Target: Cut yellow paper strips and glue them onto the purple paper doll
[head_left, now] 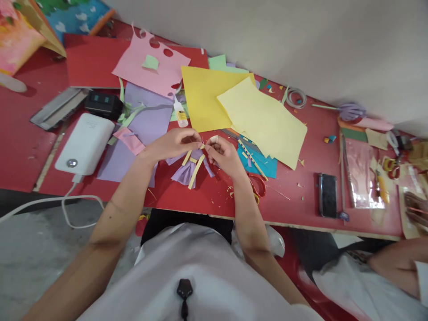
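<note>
My left hand (pixel 179 143) is closed in a pinch, thumb and forefinger on a small yellow paper piece (pixel 202 146). My right hand (pixel 223 155) meets it from the other side, fingers curled and fingertips at the same piece. A pale wrap covers one of its fingertips. Just below both hands is a purple paper dress (pixel 185 174) with a pleated skirt and yellow paper strips (pixel 196 171). Its upper part is partly hidden by my fingers. A small glue bottle (pixel 181 115) lies beyond my left hand. Red-handled scissors (pixel 259 184) lie beside my right forearm.
Yellow sheets (pixel 267 118), a pink sheet (pixel 147 67) with cut-outs and purple paper (pixel 147 120) cover the red table. A patterned pencil (pixel 253 159) lies right of my hands. Left is a cabled white power bank (pixel 85 142); right, a phone (pixel 327 195) and a seated person (pixel 371 285).
</note>
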Demonstrator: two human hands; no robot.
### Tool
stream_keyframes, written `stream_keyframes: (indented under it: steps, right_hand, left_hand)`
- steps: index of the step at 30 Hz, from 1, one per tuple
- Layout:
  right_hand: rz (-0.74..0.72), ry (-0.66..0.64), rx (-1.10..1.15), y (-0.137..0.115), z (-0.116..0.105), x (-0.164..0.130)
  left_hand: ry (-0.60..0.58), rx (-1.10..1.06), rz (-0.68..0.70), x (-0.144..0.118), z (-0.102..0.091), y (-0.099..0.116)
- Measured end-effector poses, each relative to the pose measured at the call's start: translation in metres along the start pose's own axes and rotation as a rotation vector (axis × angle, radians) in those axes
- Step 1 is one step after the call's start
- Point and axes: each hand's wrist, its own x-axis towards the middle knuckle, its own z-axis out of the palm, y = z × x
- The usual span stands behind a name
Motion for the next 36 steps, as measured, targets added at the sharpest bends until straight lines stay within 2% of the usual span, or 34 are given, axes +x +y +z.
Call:
stream_keyframes:
  steps: [9, 19, 29, 36]
  right_hand:
    - [0.023, -0.007, 0.017, 0.000, 0.001, 0.000]
    - [0.114, -0.037, 0.200, 0.004, 0.001, 0.002]
    - [0.151, -0.078, 0.391, -0.004, 0.002, 0.001]
    - [0.177, -0.077, 0.413, -0.006, 0.000, -0.001]
  left_hand:
    - [0.024, 0.014, 0.015, 0.000, 0.001, -0.001]
    - [0.022, -0.037, 0.005, 0.000, 0.001, 0.001]
    - [-0.010, -0.171, 0.003, 0.001, 0.001, -0.002]
    - [0.001, -0.284, -0.051, 0.000, 0.004, 0.004]
